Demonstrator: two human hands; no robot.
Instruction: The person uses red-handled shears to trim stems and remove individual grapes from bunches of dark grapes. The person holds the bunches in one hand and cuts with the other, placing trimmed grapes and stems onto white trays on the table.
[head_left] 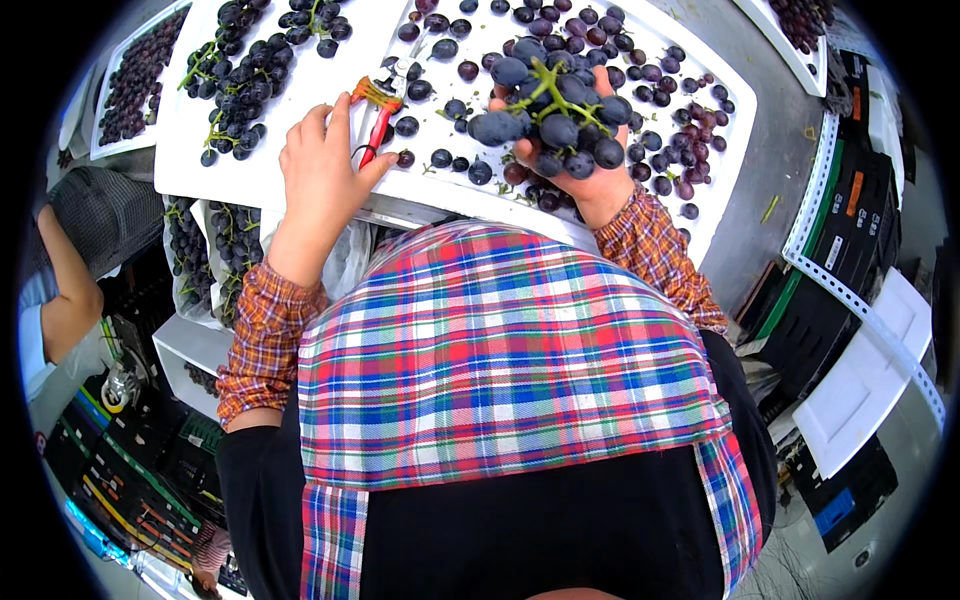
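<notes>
Apron: red, blue, green and white plaid [500, 350], spread across my front.
My sleeves: orange-checked cuffs [265, 335], gathered close on both forearms.
Left hand: mine [325, 165], fingers and thumb apart around the shears; I cannot tell whether I am pinching them.
Shears: red-handled [380, 130], between my left index finger and thumb, blades pointing away from me.
Right hand: mine [595, 188], curled round a grape bunch from beneath and behind, fingertips showing at its sides.
Grape bunch: dark blue-black [557, 130], in my right grip above the tray, green stalk upward.
Below the board: more dark bunches [240, 250], left of my left forearm.
White tray: under my right hand [738, 150], scattered with loose dark and reddish grapes [690, 150].
White board: left of the tray [300, 90], with dark bunches [255, 85] laid on it.
Metal table: grey [765, 180], showing past the tray's right edge.
Co-worker: a bent bare arm [75, 310] at far left.
Right side: black crates [840, 245] and a white panel [868, 370].
</notes>
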